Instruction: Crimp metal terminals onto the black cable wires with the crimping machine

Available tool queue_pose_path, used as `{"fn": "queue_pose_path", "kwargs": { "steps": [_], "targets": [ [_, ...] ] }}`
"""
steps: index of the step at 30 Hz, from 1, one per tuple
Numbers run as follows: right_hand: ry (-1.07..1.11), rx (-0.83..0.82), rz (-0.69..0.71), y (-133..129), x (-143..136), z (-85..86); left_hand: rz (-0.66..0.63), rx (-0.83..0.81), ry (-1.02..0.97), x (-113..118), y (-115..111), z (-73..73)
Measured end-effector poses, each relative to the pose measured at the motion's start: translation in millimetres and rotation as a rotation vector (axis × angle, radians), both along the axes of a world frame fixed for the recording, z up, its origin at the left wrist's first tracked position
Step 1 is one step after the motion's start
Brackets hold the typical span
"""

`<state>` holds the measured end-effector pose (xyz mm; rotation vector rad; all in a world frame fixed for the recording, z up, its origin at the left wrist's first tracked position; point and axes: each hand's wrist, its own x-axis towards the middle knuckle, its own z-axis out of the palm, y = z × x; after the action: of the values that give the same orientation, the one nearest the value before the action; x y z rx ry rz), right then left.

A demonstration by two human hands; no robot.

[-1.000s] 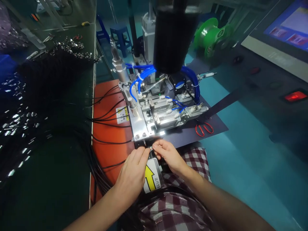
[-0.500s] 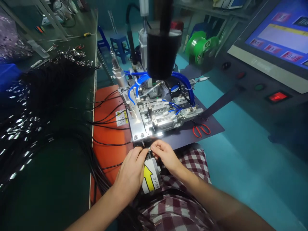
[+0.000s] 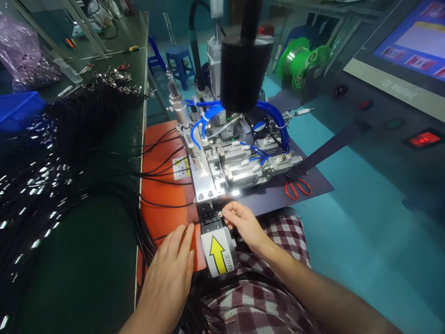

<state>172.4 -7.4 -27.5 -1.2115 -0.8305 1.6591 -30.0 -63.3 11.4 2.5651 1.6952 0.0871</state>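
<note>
One bare left hand (image 3: 170, 269), thumb parted from fingers, lies inside the flat orange-red panel's (image 3: 170, 190) right edge. Across a gap, the right hand (image 3: 244, 223) pinches the bright-tipped thin black cable (image 3: 220, 214) over the black slotted block (image 3: 211, 226), short of the silver metal machine (image 3: 243, 173).

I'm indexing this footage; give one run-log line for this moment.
left hand: open, over orange plate | right hand: pinching cable tip at black fixture | yellow arrow: points toward fixture

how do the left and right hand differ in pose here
The left hand has its fingers stretched out; the right hand has curled fingers, pinching at a cable tip. The left hand's fingertips are over the orange plate; the right hand is beside the black fixture. Both are bare.
</note>
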Motion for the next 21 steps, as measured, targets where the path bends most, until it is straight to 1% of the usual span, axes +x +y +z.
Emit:
{"fn": "queue_pose_path", "kwargs": {
  "steps": [4, 9, 15, 18, 21],
  "targets": [
    [-0.022, -0.005, -0.010, -1.4, 5.0, -3.4, -0.005, 0.019, 0.031, 1.0, 1.5, -1.0],
    [-0.045, -0.058, -0.131, -8.2, 20.5, -13.9, -0.023, 0.030, 0.036, -0.8, 1.8, -0.9],
    [-0.070, -0.078, -0.159, -19.7, 36.1, -22.0, -0.005, 0.029, 0.021, -1.7, 0.7, -0.2],
    [-0.077, -0.088, -0.160, -23.7, 38.4, -23.3, 0.012, 0.018, 0.016, 0.4, 12.5, 2.5],
    [-0.078, -0.092, -0.158, -26.0, 37.8, -23.6, 0.032, 0.020, 0.018, 2.8, 34.6, 3.5]
  ]
}}
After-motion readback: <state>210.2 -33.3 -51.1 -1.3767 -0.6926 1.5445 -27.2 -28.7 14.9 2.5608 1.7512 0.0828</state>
